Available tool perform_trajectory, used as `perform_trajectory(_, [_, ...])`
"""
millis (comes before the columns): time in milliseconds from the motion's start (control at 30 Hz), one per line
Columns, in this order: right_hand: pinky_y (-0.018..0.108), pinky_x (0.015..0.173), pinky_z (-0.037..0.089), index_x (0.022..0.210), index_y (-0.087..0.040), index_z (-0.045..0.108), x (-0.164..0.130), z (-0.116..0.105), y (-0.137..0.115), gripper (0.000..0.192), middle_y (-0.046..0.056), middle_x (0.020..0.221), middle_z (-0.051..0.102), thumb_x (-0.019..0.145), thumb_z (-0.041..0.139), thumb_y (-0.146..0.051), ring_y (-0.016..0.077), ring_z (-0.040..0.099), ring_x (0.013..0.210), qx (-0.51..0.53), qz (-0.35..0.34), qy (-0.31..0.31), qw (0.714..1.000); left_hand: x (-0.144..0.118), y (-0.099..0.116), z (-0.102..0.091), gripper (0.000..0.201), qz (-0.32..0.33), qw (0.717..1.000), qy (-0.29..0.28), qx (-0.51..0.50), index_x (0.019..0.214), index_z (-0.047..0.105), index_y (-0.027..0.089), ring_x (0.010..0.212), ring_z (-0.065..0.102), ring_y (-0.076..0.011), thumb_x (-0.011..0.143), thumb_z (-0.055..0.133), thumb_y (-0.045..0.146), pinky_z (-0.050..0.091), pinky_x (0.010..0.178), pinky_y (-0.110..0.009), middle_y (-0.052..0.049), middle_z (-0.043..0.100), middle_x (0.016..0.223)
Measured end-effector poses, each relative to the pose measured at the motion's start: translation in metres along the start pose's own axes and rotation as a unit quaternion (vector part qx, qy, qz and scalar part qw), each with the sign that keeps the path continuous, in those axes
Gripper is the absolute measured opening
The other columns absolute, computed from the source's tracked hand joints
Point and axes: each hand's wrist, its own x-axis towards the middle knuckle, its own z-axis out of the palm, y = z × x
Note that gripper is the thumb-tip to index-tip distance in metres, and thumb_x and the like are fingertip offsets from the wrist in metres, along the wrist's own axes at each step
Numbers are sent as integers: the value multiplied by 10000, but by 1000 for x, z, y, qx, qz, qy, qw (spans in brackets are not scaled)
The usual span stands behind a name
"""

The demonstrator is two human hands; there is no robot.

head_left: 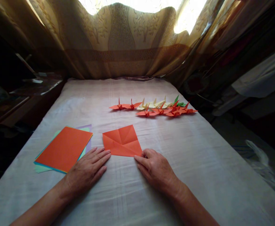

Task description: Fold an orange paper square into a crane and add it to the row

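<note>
A creased orange-red sheet of origami paper [122, 140] lies on the cloth between my hands, fold lines crossing near its middle. My left hand [90, 166] rests flat with fingers stretched out, its fingertips at the sheet's near left corner. At the near right corner, my right hand [155, 168] has its fingers bent and pressed together, pinching the paper's edge. Left of the sheet is a stack of coloured paper [64, 149], orange on top, with blue, green and purple edges showing beneath; my left hand lies against its near right side.
Several folded paper cranes stand farther back on the white cloth [99, 94]: orange ones [161, 110], pale yellow ones [155, 104] and a green one [180, 103]. A patterned curtain [123, 37] hangs beyond the far edge. Clear plastic [259, 153] lies off the right side.
</note>
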Motion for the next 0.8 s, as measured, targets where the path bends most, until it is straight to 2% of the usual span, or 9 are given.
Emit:
perform_trajectory(200, [268, 730, 398, 1029, -263, 707, 0, 4, 4, 171, 38, 939, 615, 917, 578, -248, 163, 544, 835, 12, -1, 16, 1000, 0, -3, -8, 376, -17, 999, 17, 36, 1218, 660, 197, 1150, 623, -269, 993, 425, 387, 455, 1029, -457, -51, 710, 1201])
perform_trajectory(367, [268, 723, 416, 1031, -272, 713, 1, 10, 9, 181, 36, 918, 621, 922, 570, -250, 166, 569, 823, 38, -5, 39, 998, 26, 26, -13, 346, -101, 991, 66, 55, 1043, 705, 157, 1103, 598, -301, 987, 403, 318, 474, 957, -459, -117, 698, 1146])
perform_trajectory(467, [269, 729, 434, 1042, -275, 714, 1, 13, 9, 193, 36, 899, 625, 927, 562, -249, 169, 581, 822, 50, -8, 57, 997, 45, 52, -9, 295, -118, 990, 74, 21, 1130, 666, 158, 1100, 575, -287, 964, 449, 269, 478, 938, -427, -128, 663, 1153])
perform_trajectory(567, [269, 728, 455, 1051, -274, 716, 0, 14, 9, 204, 33, 875, 629, 921, 562, -235, 169, 593, 808, 70, -10, 67, 995, 58, 71, 0, 317, -116, 993, 15, -29, 1215, 628, 202, 1006, 594, -268, 930, 548, 315, 492, 884, -412, -94, 663, 1122])
perform_trajectory(733, [249, 771, 509, 1074, -248, 692, 4, 12, 25, 240, 31, 950, 671, 918, 528, -168, 153, 641, 861, 166, -13, 99, 981, 57, 75, 11, 466, -116, 993, -7, -23, 1300, 594, 215, 1103, 568, -302, 899, 611, 452, 449, 946, -448, -124, 626, 1240])
perform_trajectory(800, [276, 822, 523, 1055, -237, 683, 11, 10, 37, 267, 43, 1018, 679, 890, 512, -115, 168, 650, 921, 148, -6, 133, 980, 53, 71, 12, 483, -105, 994, -7, -22, 1315, 587, 217, 1133, 565, -307, 909, 589, 479, 436, 961, -451, -125, 624, 1267])
